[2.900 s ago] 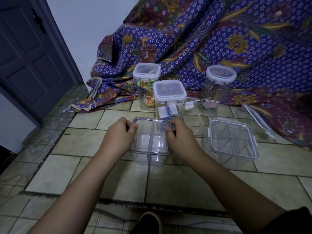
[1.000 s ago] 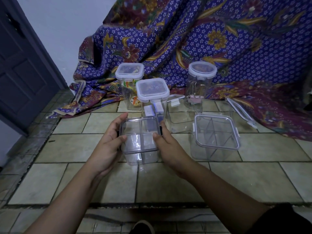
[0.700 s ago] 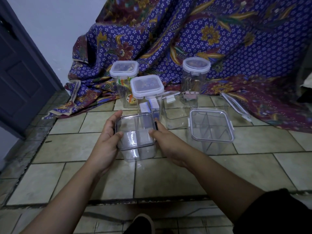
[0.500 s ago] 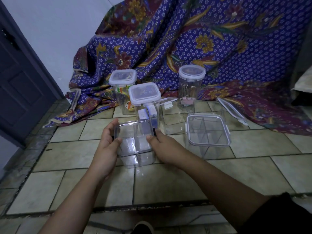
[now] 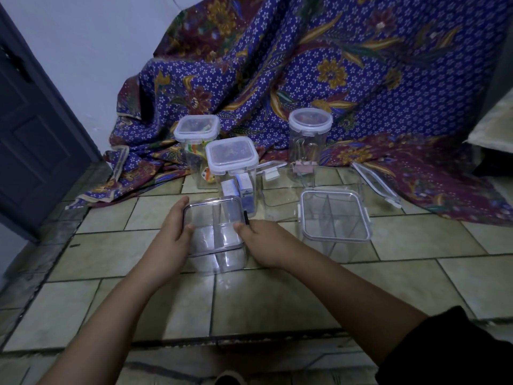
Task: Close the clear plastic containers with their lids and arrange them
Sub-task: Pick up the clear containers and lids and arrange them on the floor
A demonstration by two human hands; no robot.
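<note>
At centre frame, on the tiled floor (image 5: 277,301), the left hand (image 5: 172,240) and right hand (image 5: 263,243) are gripping the clear container (image 5: 219,262) by its sides, fingers (image 5: 177,209) curled, thumbs resting on its lid (image 5: 213,218). Advice: press opposite edges evenly until the lid seats all round.

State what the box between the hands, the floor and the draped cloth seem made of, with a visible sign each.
The box: clear, glossy plastic; the floor shows through it and it glints. The floor: probably glazed ceramic tile; grout lines, a faint sheen. The cloth: matte printed fabric, perhaps cotton; it hangs in soft folds.
</note>
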